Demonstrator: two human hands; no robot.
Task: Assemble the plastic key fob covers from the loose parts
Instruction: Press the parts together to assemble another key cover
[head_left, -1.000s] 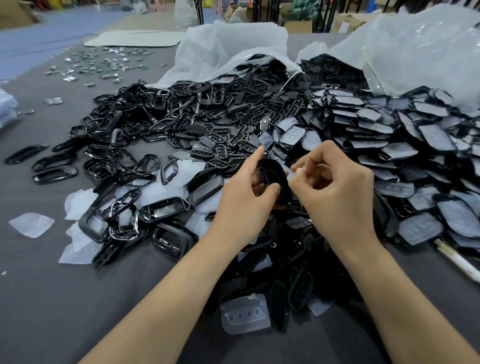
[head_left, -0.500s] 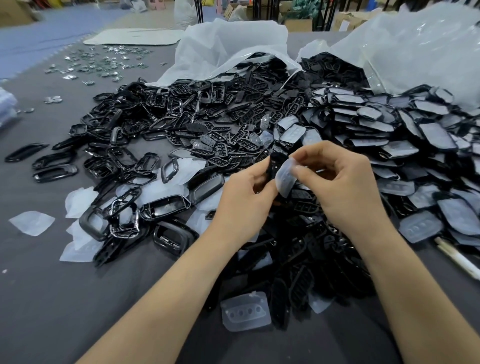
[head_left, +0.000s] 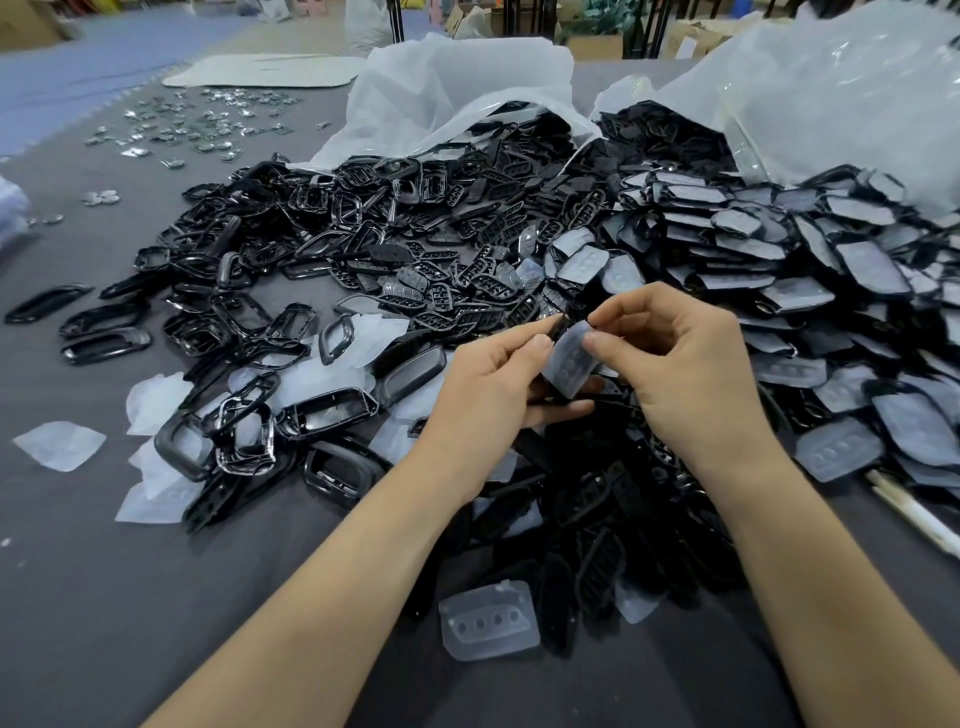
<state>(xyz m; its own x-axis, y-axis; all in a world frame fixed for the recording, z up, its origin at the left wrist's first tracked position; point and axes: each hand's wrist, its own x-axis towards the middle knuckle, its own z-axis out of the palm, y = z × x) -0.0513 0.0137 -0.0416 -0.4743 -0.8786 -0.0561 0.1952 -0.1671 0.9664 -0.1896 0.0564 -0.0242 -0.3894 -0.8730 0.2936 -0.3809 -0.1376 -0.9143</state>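
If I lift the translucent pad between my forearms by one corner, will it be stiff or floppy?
Probably floppy and light: the translucent pad looks thin, and the held pad curves in the right hand. Lying flat, it should slide, not roll.

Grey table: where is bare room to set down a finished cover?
Bare cloth: near left, in front of the clear pad and frame heap; far left, beside three lone frames. Centre and right are crowded with parts.

Bare table (head_left: 78, 597) is lying open left of the black parts heap (head_left: 467, 249); behind the heap plastic bags (head_left: 457, 88) are blocking the way, and right of it film-wrapped covers (head_left: 779, 249) are crowding in.
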